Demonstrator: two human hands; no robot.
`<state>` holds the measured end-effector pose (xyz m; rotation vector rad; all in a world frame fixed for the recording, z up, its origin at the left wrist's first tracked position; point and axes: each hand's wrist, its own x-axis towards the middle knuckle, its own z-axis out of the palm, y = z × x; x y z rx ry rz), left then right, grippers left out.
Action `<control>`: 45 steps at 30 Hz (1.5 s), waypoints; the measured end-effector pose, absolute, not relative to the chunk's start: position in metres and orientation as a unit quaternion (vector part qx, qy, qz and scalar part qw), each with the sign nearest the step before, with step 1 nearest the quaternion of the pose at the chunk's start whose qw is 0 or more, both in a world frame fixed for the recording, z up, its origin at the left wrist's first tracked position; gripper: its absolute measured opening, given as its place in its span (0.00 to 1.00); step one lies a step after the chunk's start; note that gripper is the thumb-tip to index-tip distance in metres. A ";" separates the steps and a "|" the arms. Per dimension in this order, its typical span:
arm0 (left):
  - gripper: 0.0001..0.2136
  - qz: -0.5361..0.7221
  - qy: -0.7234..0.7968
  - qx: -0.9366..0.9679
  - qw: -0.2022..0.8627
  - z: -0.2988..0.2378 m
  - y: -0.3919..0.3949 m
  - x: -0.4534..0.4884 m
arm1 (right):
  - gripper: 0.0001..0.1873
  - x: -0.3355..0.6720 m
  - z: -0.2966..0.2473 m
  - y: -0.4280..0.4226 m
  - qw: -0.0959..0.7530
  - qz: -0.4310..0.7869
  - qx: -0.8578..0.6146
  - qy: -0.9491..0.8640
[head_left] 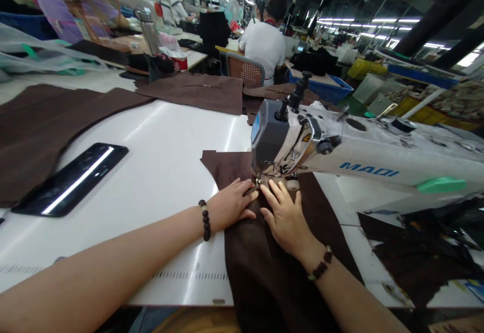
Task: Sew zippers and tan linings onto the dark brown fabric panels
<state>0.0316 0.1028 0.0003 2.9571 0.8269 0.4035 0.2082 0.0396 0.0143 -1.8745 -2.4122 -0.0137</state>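
Observation:
A dark brown cloth panel (260,267) lies on the white sewing table (159,156), running under the presser foot (260,177) of a white MADI sewing machine (363,151). My left hand (230,204) rests flat on the cloth, its fingertips close to the foot, with a dark bead bracelet on the wrist. My right hand (285,217) presses the cloth just beside it, fingers spread toward the needle area. Neither hand grips anything. The needle itself is hidden among the machine parts.
A black smartphone (70,179) lies on the table to the left. Cut brown panels (45,126) lie beyond it, and dark scraps (419,252) lie at right. A seated co-worker in a white shirt (264,45) works farther back, near blue and yellow crates.

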 end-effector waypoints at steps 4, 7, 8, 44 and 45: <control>0.26 0.130 0.274 0.952 0.027 0.001 0.102 0.031 | 0.24 0.203 0.013 0.040 0.025 0.001 -0.634 -0.773; 0.25 0.116 0.268 0.956 0.033 0.002 0.105 0.030 | 0.24 0.196 0.013 0.037 0.016 -0.021 -0.652 -0.758; 0.25 0.112 0.261 0.958 0.034 0.002 0.106 0.030 | 0.24 0.195 0.013 0.037 0.014 -0.028 -0.654 -0.756; 0.18 0.188 0.176 0.966 0.026 -0.008 0.118 0.020 | 0.24 0.209 0.013 0.041 0.025 -0.001 -0.622 -0.782; 0.18 0.187 0.176 0.966 0.026 -0.008 0.118 0.020 | 0.24 0.209 0.013 0.040 0.027 0.000 -0.622 -0.783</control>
